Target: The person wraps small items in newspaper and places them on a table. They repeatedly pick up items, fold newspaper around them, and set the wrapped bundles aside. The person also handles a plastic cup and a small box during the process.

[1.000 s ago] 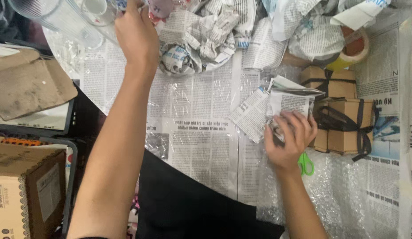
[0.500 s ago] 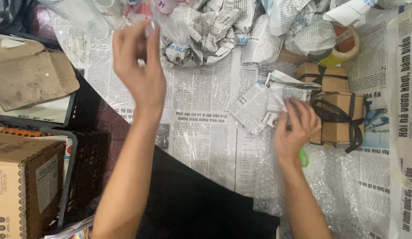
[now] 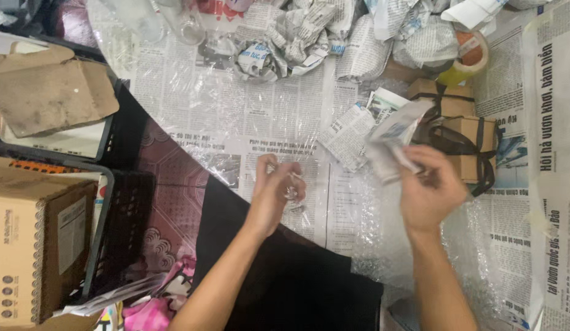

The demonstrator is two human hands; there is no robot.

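A small clear glass object (image 3: 292, 191) is being pinched in the fingers of the left hand (image 3: 274, 190), brought down from the glassware (image 3: 174, 24) at the table's far edge a second ago; a strip of newspaper (image 3: 392, 144) is being gripped by the right hand (image 3: 429, 187), lifted off the small cardboard boxes (image 3: 465, 132); object and wrapping are being drawn together above the bubble wrap (image 3: 370, 227).
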